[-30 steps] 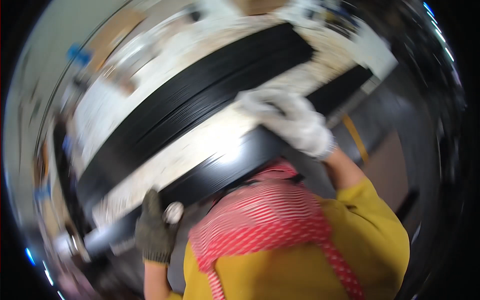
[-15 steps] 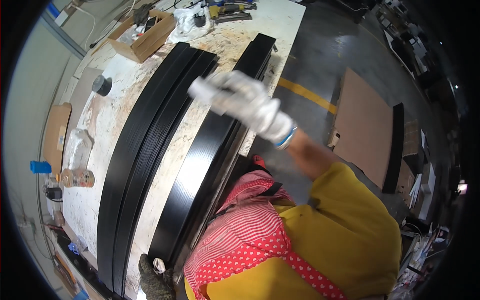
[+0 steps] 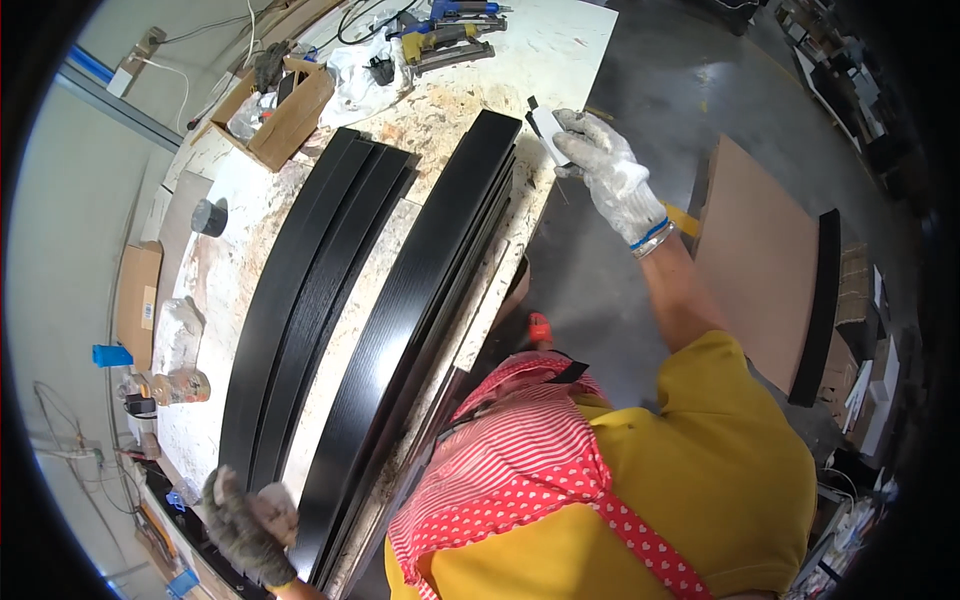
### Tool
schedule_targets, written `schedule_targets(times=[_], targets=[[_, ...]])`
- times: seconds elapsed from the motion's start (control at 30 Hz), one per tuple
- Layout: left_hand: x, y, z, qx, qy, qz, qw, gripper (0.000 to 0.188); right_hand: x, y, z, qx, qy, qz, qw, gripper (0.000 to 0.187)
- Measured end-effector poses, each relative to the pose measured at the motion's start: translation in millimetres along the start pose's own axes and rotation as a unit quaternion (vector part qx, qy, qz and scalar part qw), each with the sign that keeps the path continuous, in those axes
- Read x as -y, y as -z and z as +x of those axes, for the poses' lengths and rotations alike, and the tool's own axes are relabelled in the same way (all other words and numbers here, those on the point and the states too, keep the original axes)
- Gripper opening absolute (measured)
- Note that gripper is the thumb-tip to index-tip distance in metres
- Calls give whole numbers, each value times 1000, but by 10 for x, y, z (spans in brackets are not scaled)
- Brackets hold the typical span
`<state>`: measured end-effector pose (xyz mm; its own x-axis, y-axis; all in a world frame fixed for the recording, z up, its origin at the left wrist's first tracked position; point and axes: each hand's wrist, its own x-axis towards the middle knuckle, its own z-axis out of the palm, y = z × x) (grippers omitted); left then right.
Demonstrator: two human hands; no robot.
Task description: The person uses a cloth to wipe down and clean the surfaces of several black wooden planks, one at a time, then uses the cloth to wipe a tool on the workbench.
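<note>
1. Two gloved hands work at a white table, its flat top blotched and spattered with brown stains.
2. The right hand, in a pale ribbed knit glove with smudged fingers, pinches a flat, straight-edged white piece with dark edges, just past the far end of the nearer boards, by the table's right edge.
3. The left hand, in a dark, mottled knit glove, is closed on a pale, crumpled wad; blur hides what the wad is made of. It is over the near end of the boards.
4. The nearer black boards lie stacked along the table's right side, long and narrow, the top face glossy with fine grain lines and a bright patch of reflected light.
5. The farther black boards lie parallel to them on the left, side by side, one with a more strongly ridged grain; a strip of stained tabletop runs between the two groups.
6. Beyond the boards are an open cardboard box, a rumpled white sheet and a yellow pistol-shaped tool.
7. Along the left are a squat, dark cylinder and a clear, rounded jar on its side.
</note>
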<state>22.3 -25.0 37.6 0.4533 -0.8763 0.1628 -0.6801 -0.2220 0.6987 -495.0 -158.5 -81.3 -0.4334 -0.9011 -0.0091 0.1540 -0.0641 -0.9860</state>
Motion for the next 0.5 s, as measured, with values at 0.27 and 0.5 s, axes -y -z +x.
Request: schedule_targets(times=[0.27, 0.5], targets=[[-136, -1099, -211, 174, -323, 335, 868, 58, -148, 506, 411, 148, 43, -15, 988, 38], [7, -1088, -180, 182, -266, 280, 904, 30, -398, 726, 840, 239, -154, 295, 912, 41]])
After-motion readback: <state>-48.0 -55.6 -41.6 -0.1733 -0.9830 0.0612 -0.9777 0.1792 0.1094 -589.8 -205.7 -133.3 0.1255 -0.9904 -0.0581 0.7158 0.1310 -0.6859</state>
